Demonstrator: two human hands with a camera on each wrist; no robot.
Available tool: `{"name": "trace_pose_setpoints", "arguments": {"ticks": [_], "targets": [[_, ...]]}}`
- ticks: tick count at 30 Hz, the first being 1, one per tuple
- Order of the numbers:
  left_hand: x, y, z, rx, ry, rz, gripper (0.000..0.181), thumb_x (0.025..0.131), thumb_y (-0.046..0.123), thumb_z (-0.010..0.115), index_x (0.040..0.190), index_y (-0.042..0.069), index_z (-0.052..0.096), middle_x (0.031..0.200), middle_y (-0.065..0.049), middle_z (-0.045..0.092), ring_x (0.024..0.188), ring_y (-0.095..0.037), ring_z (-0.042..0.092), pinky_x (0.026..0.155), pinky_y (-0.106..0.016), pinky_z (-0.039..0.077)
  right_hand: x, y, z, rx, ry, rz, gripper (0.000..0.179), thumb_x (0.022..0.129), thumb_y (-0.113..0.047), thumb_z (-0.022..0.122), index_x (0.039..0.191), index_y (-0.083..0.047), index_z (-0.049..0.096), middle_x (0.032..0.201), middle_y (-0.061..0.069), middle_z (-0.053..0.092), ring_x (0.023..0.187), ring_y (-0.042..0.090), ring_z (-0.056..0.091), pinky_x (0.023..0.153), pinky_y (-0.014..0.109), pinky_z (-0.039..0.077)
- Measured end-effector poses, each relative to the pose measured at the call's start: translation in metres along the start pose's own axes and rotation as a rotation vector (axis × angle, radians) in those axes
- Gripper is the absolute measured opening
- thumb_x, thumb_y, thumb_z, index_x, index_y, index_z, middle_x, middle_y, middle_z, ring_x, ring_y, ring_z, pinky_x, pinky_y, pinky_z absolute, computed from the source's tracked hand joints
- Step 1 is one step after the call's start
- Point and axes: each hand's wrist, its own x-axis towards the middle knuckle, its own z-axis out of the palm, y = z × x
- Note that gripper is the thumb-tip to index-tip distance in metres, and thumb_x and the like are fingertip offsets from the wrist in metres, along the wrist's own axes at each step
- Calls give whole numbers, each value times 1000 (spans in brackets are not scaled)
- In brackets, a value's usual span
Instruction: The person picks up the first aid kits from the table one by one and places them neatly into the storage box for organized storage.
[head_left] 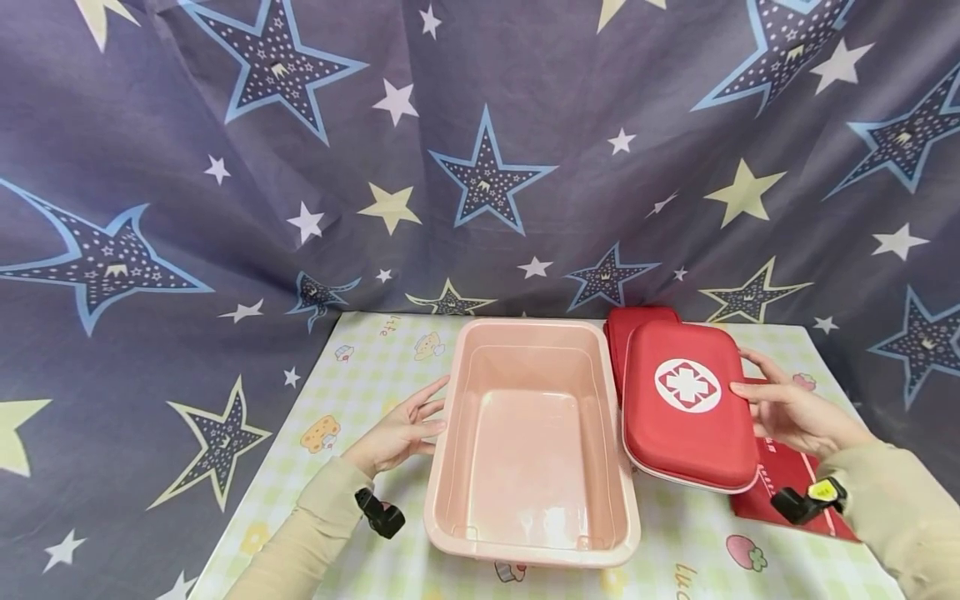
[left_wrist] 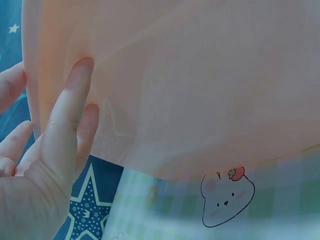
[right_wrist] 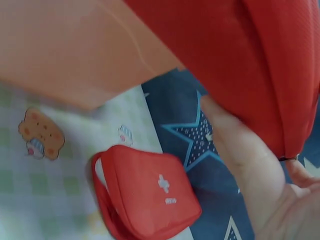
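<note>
A pink plastic bin [head_left: 525, 560] stands on the table with its inside in plain sight. My left hand [head_left: 401, 433] lies along its left wall, fingers spread and nearly straight; in the left wrist view the fingertips [left_wrist: 82, 67] overlap the pink wall. On the bin's right, my right hand [head_left: 798, 408] grips a red first-aid case [head_left: 690, 450] by its right side, thumb on the front. The case has a white round emblem with a cross and overlaps the bin's right rim in the head view. In the right wrist view its red side [right_wrist: 230, 65] rises above my thumb.
Behind the held case, a red pouch [head_left: 637, 317] lies at the table's back. A red flat item with white lettering [head_left: 772, 492] lies partly under my right forearm. The right wrist view shows a red pouch with a small white cross [right_wrist: 155, 195]. A star-patterned curtain [head_left: 480, 250] hangs behind the table.
</note>
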Motion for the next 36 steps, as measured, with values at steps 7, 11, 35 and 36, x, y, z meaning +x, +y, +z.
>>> {"name": "trace_pose_setpoints", "arguments": {"ticks": [7, 11, 35, 36], "targets": [[1, 0, 1, 0, -2, -1, 80, 93, 0, 53, 154, 16, 4, 154, -27, 14, 115, -24, 58, 83, -40, 55, 9, -2, 17, 5, 37, -5, 47, 98, -3, 42, 126, -35, 23, 103, 5, 66, 91, 23, 69, 78, 45, 56], [1, 1, 1, 1, -4, 2, 80, 93, 0, 54, 154, 15, 4, 153, -28, 14, 117, -25, 56, 82, -40, 55, 16, -4, 29, 0, 88, 11, 48, 97, -3, 45, 126, -35, 22, 101, 5, 66, 89, 22, 69, 77, 44, 57], [4, 7, -1, 59, -29, -11, 84, 92, 2, 57, 154, 16, 2, 152, -27, 13, 107, -20, 58, 83, -42, 54, 88, 7, 101, -52, 230, 21, 70, 93, -5, 54, 138, -31, 8, 92, 1, 64, 83, 17, 67, 70, 40, 58], [4, 7, -1, 58, -30, -13, 84, 92, 2, 57, 154, 16, 1, 152, -27, 13, 107, -19, 58, 83, -42, 54, 91, 8, 103, -55, 234, 24, 70, 93, -5, 53, 139, -31, 7, 92, 1, 64, 83, 17, 67, 69, 40, 59]]}}
